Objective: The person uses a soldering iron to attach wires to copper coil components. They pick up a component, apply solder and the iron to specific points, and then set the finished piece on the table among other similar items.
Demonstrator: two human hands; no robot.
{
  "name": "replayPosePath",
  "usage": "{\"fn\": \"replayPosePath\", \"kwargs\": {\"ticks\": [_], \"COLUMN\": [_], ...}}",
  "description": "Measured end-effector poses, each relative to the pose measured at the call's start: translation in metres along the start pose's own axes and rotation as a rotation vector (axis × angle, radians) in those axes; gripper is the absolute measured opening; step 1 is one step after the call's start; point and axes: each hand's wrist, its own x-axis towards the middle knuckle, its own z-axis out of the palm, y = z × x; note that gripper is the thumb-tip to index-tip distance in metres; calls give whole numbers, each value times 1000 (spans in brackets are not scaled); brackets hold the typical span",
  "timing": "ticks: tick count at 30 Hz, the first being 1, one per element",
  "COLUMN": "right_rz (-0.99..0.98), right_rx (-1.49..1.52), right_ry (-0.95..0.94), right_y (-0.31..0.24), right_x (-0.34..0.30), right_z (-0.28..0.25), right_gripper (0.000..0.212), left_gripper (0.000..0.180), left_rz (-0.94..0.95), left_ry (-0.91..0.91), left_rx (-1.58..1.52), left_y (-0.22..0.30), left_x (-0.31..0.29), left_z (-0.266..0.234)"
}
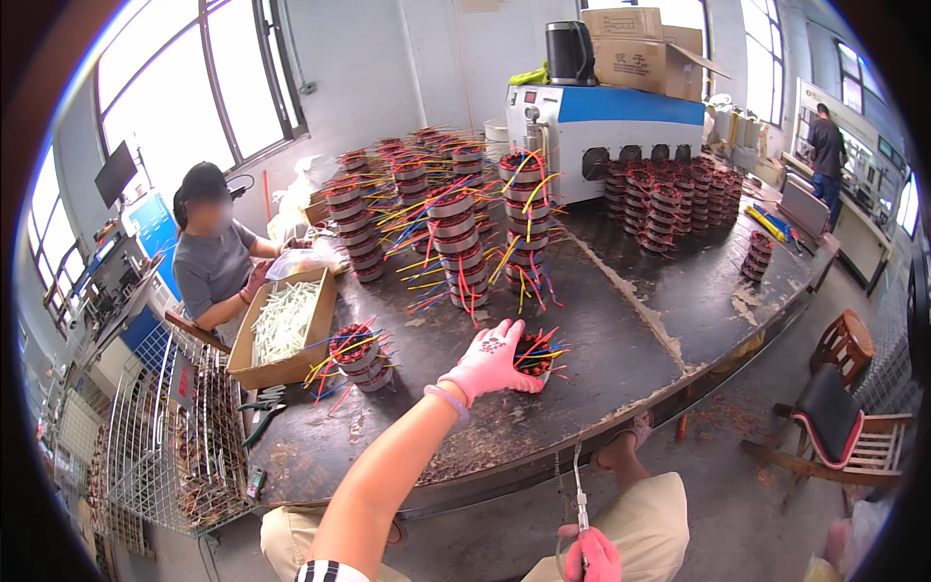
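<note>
In a pink glove, my left hand (pixel 490 364) reaches over the black table and grips the side of a wound motor stator (pixel 532 367). Red, blue and yellow wires stick out of its top. My right hand (pixel 593 557), also gloved in pink, is low near my knee. Its fingers are closed round a slim pale handheld tool (pixel 582 506) with a thin metal tip pointing up; its exact kind is unclear. Left of my forearm stands a short stack of stators (pixel 360 358) with loose coloured wires.
Tall stator stacks (pixel 456 238) fill the table's far middle, with more (pixel 663 209) by a blue-white machine (pixel 621 109). A cardboard box (pixel 318 315) of white tubes and pliers (pixel 264 424) lie left. A co-worker (pixel 215 262) sits there. A chair (pixel 836 417) stands right.
</note>
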Motion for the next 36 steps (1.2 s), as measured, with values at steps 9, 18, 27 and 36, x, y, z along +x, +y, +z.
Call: {"fn": "replayPosePath", "kwargs": {"ticks": [9,18,27,36], "right_rz": [-42,135,292,275], "right_rx": [-51,-119,-241,-400], "right_ry": [43,-215,-340,-283], "right_y": [1,16,22,30], "right_x": [-4,-16,-15,-17], "right_z": [-12,41,71,79], "right_gripper": [39,36,40,45], "left_gripper": [104,103,105,112], "left_rz": [67,-138,-215,-308], "left_ry": [108,45,-2,156], "left_rx": [-261,-248,-262,-106], "left_y": [9,-58,-110,-87], "left_x": [-53,-252,-294,-285], "left_z": [-31,-59,-35,-14]}}
